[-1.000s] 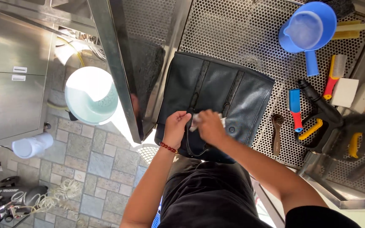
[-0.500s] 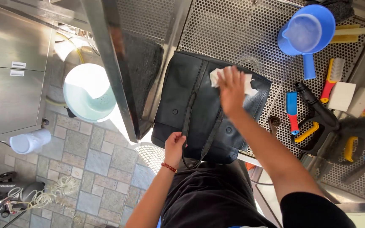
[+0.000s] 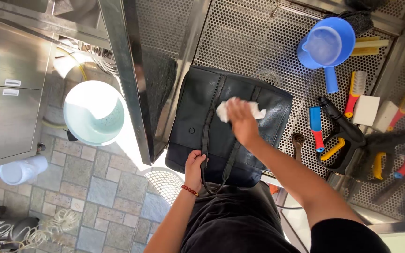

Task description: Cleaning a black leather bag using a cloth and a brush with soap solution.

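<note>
A black leather tote bag [image 3: 221, 126] lies flat on the perforated steel worktop [image 3: 258, 42], its lower edge hanging over the worktop's near rim. The right hand [image 3: 242, 122] presses a crumpled white cloth [image 3: 230, 108] against the bag's upper face, fingers clenched over it. The left hand [image 3: 194, 166], a red bead bracelet [image 3: 189, 189] at its wrist, grips the bag's bottom edge beside a dark strap [image 3: 207, 140].

To the right of the bag lie a blue-handled brush [image 3: 316, 124], a black spray gun with yellow trigger [image 3: 341, 138], a red-and-yellow brush [image 3: 354, 91] and a white block sponge [image 3: 365, 110]. A blue plastic scoop jug [image 3: 326, 44] stands further up. No object lies between the hands and the bag.

Left of the worktop's steel frame [image 3: 127, 79], a pale round bucket [image 3: 94, 112] stands on the tiled stone floor [image 3: 71, 187], near a steel cabinet [image 3: 8, 93].
</note>
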